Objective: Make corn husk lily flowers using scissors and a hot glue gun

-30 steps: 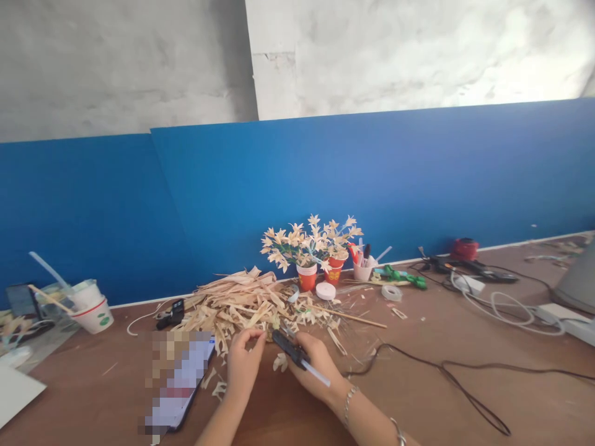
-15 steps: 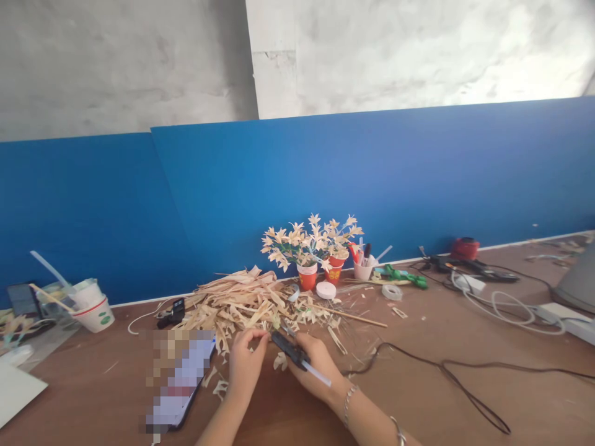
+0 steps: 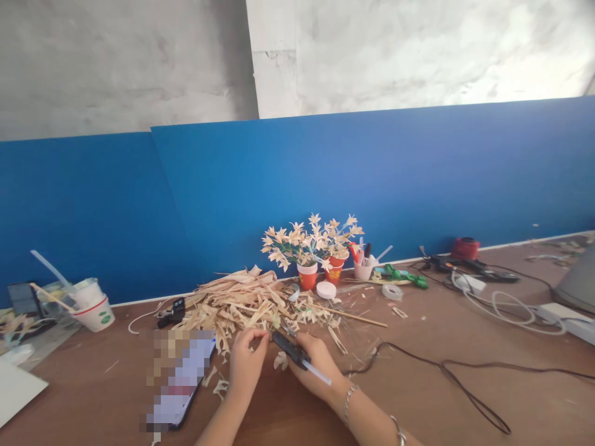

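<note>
My right hand [image 3: 313, 365] is wrapped round a black glue gun [image 3: 290, 348] with a clear glue stick jutting out of its back end; the nozzle points left. My left hand [image 3: 245, 362] is curled in a pinch just in front of that nozzle, holding a small pale piece I cannot make out. Both hands rest low on the brown table [image 3: 465, 402], at the near edge of a heap of dry straw-coloured leaf strips [image 3: 237, 300]. A small cut petal [image 3: 280, 362] lies between the hands.
Paper flowers stand in two red cups [image 3: 307, 277] by the blue board, beside a cup of pens [image 3: 361, 267] and tape rolls [image 3: 326, 290]. A phone [image 3: 179, 381] lies at the left. A black cable [image 3: 446, 371] trails right. A white cup [image 3: 95, 310] sits far left.
Almost nothing has moved; my left thumb and fingers have edged slightly closer to the glue gun's nozzle.
</note>
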{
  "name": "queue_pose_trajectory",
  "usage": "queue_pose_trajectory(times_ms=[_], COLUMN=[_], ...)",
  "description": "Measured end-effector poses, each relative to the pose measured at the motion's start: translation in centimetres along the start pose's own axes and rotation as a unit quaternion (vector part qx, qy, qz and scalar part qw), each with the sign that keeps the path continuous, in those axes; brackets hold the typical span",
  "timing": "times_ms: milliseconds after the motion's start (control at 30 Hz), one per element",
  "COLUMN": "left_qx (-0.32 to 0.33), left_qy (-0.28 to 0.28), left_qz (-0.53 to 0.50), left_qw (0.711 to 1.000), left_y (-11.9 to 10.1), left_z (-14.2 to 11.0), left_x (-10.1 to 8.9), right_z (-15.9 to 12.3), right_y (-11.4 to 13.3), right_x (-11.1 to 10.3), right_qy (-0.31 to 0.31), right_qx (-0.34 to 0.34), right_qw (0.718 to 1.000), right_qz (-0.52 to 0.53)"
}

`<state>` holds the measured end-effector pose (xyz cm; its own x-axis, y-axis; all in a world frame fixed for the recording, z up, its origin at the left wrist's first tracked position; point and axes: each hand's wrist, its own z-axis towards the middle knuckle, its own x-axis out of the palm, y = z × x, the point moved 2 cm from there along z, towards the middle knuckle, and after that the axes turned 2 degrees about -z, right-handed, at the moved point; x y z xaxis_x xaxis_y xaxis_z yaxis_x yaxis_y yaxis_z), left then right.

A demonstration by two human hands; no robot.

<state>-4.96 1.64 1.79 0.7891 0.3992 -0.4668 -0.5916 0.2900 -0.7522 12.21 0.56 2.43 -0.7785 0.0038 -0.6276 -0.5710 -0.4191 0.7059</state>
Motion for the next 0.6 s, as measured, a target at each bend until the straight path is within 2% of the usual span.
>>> queue_pose_trajectory(times_ms=[600], left_qx=[0.012], left_qy=[-0.006], left_qz=[0.002], left_qw=[1.000], left_y=[-0.24], left_z=[-0.01], left_x=[-0.07], right_z=[0.05], right_y=[0.42], right_x=[-0.39], right_qy=[0.002], right_qx=[-0.006], right_qw=[1.000], right_qz=[0.004])
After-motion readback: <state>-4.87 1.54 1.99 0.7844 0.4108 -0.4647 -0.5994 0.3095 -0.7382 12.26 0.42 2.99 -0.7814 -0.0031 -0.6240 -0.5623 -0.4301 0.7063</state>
